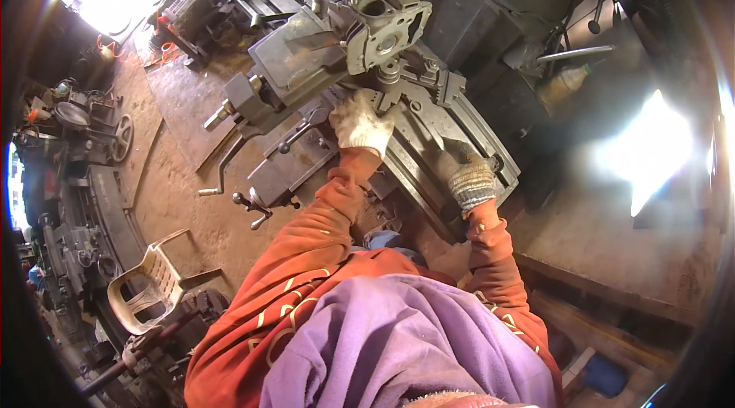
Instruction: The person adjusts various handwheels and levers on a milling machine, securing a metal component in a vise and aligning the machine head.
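My left hand [362, 126], in a whitish work glove, is at the near edge of the machine's metal bed, its fingers curled against parts under the casting. What those fingertips grip is hidden. My right hand [469, 181], in a grey-and-cream knit glove with dark fingers, is closed low over the bed's right part; what it holds, if anything, blends into the dark metal. A flat steel plate [414, 104] with a pointed end lies between both hands. Above them a grey metal casting [384, 33] with round bores sits on the machine, beside a stack of round fittings [389, 71].
Left of the casting juts a machine head [295, 56] with a crank handle [223, 171]. More ball-ended handles [256, 205] stick out below it. A beige plastic chair [157, 285] stands on the dirty floor at the lower left. A plastic bottle [565, 85] is at the right.
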Tool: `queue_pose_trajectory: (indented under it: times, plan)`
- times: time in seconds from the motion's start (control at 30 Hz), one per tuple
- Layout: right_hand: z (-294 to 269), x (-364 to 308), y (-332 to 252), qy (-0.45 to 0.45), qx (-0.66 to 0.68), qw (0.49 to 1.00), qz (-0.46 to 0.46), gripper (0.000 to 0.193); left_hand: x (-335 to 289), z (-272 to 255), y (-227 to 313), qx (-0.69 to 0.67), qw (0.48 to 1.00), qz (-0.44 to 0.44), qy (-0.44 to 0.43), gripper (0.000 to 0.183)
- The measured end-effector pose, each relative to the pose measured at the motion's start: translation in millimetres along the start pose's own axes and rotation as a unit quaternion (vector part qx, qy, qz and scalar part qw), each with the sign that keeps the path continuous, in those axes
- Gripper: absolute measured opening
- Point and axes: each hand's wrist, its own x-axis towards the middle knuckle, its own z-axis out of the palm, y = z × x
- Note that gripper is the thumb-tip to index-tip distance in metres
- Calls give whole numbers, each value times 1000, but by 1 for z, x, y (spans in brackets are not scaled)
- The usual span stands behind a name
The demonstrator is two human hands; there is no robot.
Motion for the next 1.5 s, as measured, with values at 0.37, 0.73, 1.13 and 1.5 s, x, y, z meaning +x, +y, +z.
queue_pose_trajectory:
  times: [0.37,0.73,1.13,1.5]
  plan:
    - [-47,-23,-85,110,-168,979,-41,87,31,-24,47,-179,983,-19,30,75]
    - [29,64,-83,68,-89,982,-153,25,-4,7,16,-513,839,-183,3,55]
    - [-65,42,-11,-74,160,955,-240,22,-181,-36,15,-653,757,-30,-1,39]
    - [-207,28,225,-141,688,711,-38,19,-322,9,146,-622,737,-264,-19,59]
